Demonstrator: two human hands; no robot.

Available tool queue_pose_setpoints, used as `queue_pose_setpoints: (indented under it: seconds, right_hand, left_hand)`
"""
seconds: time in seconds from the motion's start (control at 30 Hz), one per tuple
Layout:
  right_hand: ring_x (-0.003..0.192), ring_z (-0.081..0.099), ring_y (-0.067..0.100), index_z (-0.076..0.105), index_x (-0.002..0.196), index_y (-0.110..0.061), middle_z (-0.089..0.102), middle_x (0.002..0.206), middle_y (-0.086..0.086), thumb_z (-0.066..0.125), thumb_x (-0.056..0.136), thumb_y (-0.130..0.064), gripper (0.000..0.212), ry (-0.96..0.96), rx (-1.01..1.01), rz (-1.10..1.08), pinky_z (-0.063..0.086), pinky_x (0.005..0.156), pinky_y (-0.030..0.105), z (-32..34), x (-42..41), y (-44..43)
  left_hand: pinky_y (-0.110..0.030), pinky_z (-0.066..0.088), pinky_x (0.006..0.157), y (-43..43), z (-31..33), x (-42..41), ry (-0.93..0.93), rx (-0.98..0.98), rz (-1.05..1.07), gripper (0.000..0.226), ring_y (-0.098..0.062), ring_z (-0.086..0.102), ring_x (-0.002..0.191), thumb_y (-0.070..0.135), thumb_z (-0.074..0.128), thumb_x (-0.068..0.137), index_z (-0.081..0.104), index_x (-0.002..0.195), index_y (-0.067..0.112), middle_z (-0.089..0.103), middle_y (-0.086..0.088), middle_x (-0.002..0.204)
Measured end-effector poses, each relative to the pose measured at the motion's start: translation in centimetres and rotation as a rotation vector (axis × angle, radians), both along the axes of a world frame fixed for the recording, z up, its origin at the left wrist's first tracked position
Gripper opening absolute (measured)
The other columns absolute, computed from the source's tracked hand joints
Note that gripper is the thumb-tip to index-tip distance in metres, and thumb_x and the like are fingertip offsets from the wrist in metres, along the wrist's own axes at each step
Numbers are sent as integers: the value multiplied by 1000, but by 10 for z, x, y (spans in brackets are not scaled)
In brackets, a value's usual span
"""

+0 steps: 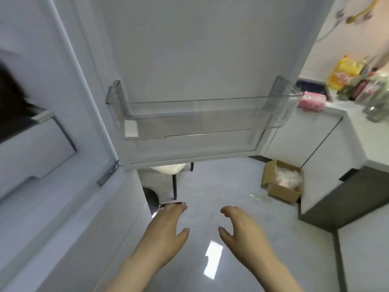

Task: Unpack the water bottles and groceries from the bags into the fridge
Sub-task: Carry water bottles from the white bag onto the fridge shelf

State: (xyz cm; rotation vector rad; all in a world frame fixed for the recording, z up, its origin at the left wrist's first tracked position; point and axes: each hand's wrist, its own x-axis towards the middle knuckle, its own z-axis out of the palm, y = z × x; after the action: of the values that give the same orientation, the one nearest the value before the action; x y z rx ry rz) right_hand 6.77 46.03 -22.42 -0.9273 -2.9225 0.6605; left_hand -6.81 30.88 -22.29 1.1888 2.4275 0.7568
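Hovering low over the glossy floor [210,186], both hands are bare and hold nothing. The left hand [166,228] is at about 6 o'clock in view, fingers nearly straight and thumb spread. The right hand [242,232], just off its 3 o'clock side and apart from it, has its fingers loosely curled.

At roughly 2 o'clock from the hands, a cardboard box [280,190] stands open on the floor against a white cabinet, with crumpled plastic inside.

At 12 o'clock, beyond the fingertips, the open fridge door [189,49] faces the camera; its clear door bin [200,121] runs across the lower part of it, well above the hands.

Farthest off, again around 2 o'clock, the white table [341,114] carries the groceries [366,89] — clear bags too blurred to read. A yellow packet [345,72] sits behind them and a pink packet [312,101] at the table's near corner, just beside the bin's right end. All of these lie well apart from both hands.
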Motion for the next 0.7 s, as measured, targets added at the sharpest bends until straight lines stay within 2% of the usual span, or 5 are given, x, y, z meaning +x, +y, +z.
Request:
queue_pose_setpoints:
  seconds: [0.07, 0.27, 0.43, 0.7]
  right_hand:
    - [118, 51, 11, 42, 134, -27, 51, 130, -10, 50, 94, -36, 41, 0, -31, -85, 42, 93, 24, -5, 29, 10]
    - [118, 51, 9, 44, 131, -27, 51, 130, -11, 53, 93, -36, 41, 19, -86, -368, 42, 95, 24, -17, 101, 30]
    - [119, 51, 9, 44, 133, -26, 52, 131, -10, 52, 93, -35, 41, 4, -106, -601, 42, 95, 24, -21, 147, 43]
    - [118, 50, 2, 46, 134, -28, 53, 130, -12, 53, 93, -34, 42, 3, -130, -985, 40, 94, 17, -17, 187, 46]
  left_hand:
    - [-12, 28, 98, 21, -5, 18, -11, -36, -82, 49, -4, 40, 125, 32, 53, 91, 38, 137, 28, 40, 15, 138]
    - [-10, 27, 90, 87, -8, 61, 15, -75, -340, 49, -5, 43, 122, 32, 52, 90, 38, 137, 28, 41, 12, 136]
    - [-16, 32, 98, 144, -14, 86, -8, -113, -566, 49, -8, 43, 124, 30, 52, 91, 38, 138, 27, 43, 9, 135]
    - [-21, 32, 103, 224, -14, 124, -19, -134, -935, 50, -10, 41, 127, 32, 50, 93, 35, 140, 25, 41, 9, 139]
